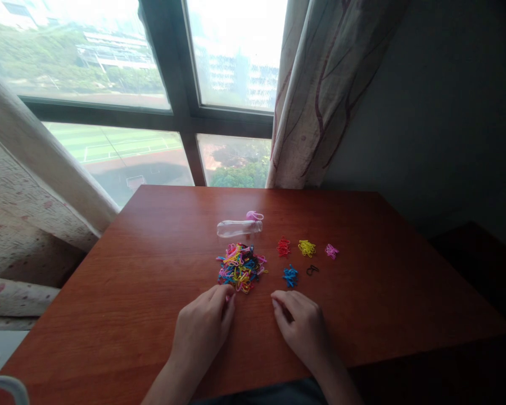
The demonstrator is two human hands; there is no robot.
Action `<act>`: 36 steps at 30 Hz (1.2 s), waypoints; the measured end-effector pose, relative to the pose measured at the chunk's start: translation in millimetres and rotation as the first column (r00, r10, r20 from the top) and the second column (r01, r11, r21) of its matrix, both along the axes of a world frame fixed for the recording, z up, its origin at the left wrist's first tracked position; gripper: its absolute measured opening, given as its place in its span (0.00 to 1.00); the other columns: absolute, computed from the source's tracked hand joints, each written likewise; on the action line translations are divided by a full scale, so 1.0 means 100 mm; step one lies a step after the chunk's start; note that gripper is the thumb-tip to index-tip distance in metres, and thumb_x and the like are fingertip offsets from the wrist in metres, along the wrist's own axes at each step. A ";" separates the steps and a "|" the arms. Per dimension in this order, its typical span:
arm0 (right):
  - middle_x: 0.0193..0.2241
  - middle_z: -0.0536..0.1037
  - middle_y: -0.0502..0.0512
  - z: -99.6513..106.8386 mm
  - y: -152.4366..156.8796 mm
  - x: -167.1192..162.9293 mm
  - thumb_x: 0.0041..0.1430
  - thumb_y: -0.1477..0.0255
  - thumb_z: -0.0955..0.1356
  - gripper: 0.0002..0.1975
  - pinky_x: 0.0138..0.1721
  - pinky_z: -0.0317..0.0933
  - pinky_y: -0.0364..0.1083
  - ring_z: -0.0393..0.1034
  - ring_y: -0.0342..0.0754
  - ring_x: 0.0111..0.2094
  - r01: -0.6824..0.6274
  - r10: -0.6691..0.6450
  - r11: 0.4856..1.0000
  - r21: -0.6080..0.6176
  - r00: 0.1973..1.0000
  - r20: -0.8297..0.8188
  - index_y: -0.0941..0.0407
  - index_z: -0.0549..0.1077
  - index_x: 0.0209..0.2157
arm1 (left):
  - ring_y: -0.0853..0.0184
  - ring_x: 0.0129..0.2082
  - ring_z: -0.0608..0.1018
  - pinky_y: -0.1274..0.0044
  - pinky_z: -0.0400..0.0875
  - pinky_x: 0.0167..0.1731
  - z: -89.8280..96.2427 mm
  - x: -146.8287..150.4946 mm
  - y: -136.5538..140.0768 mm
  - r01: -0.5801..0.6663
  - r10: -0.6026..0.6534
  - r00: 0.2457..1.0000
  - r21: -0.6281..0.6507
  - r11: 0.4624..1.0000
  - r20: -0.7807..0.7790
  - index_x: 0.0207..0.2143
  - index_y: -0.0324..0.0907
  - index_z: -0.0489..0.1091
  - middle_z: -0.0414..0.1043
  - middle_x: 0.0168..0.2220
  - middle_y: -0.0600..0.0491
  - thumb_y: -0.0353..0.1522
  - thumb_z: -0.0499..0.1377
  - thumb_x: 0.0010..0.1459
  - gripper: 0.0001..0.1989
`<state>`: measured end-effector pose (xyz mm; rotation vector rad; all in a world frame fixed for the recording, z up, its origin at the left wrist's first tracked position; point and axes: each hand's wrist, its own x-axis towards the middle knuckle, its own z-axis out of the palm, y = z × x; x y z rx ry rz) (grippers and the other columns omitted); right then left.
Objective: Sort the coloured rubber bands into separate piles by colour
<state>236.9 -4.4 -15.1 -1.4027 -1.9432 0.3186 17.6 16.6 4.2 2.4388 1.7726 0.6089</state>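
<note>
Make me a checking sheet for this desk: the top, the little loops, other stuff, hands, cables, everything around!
Surface: brown table, wood-grained.
Job's things: mixed pile of coloured loops; to its right, red pile, yellow pile, pink pile, blue pile, few black loops.
Clutter: clear bottle on its side, pink looped piece by its right end.
Hands: left hand near mixed pile; right hand near blue pile; grip unclear.
Cables: nothing seen.
Surroundings: window, curtains, dark wall; pale curved thing lower left, unclear.
</note>
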 end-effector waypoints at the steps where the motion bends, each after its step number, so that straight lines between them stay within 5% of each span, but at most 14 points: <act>1: 0.30 0.77 0.52 0.00 0.00 0.00 0.65 0.76 0.62 0.08 0.36 0.61 0.44 0.72 0.47 0.31 -0.001 0.001 1.000 0.001 1.000 0.002 0.54 0.73 0.38 | 0.65 0.28 0.80 0.77 0.65 0.26 0.01 -0.01 -0.02 0.001 -0.001 0.999 0.014 1.000 0.034 0.34 0.45 0.70 0.78 0.31 0.56 0.31 0.53 0.63 0.07; 7: 0.28 0.76 0.52 0.04 -0.07 -0.10 0.66 0.77 0.61 0.09 0.33 0.58 0.43 0.70 0.46 0.30 -0.031 0.031 1.000 -0.001 0.999 0.011 0.54 0.72 0.37 | 0.68 0.26 0.78 0.78 0.65 0.26 0.09 0.08 -0.03 0.078 -0.080 0.988 0.020 0.997 0.136 0.35 0.45 0.70 0.77 0.30 0.57 0.32 0.52 0.64 0.07; 15: 0.24 0.73 0.51 0.02 -0.22 -0.21 0.62 0.78 0.61 0.11 0.28 0.51 0.43 0.68 0.45 0.26 -0.076 0.076 0.997 0.012 0.997 0.025 0.55 0.68 0.27 | 0.66 0.30 0.78 0.78 0.64 0.27 0.31 0.67 0.28 0.292 -0.288 0.956 -0.136 0.947 0.047 0.34 0.45 0.70 0.77 0.31 0.55 0.30 0.53 0.62 0.07; 22: 0.26 0.76 0.52 0.00 -0.22 -0.18 0.60 0.79 0.62 0.10 0.31 0.54 0.42 0.71 0.46 0.29 -0.060 0.057 0.995 -0.081 0.997 -0.046 0.54 0.70 0.29 | 0.63 0.30 0.80 0.78 0.67 0.27 0.39 1.02 0.58 0.394 -0.401 0.916 -0.231 0.890 0.016 0.33 0.43 0.71 0.78 0.33 0.51 0.31 0.56 0.60 0.05; 31: 0.28 0.76 0.51 0.03 -0.19 -0.18 0.61 0.79 0.62 0.09 0.32 0.56 0.42 0.71 0.46 0.31 -0.059 0.043 0.992 -0.113 0.989 -0.139 0.54 0.72 0.33 | 0.67 0.30 0.79 0.80 0.66 0.28 0.35 0.77 0.50 0.313 -0.302 0.949 -0.206 0.927 0.088 0.34 0.44 0.72 0.78 0.33 0.53 0.29 0.53 0.61 0.08; 36: 0.29 0.76 0.50 0.05 -0.18 -0.20 0.62 0.78 0.62 0.10 0.33 0.56 0.43 0.71 0.46 0.31 -0.070 0.058 0.986 -0.151 0.995 -0.083 0.53 0.73 0.36 | 0.72 0.24 0.75 0.82 0.65 0.26 0.24 0.34 0.28 0.213 -0.170 0.935 -0.110 0.971 0.311 0.36 0.44 0.73 0.77 0.30 0.55 0.31 0.53 0.62 0.08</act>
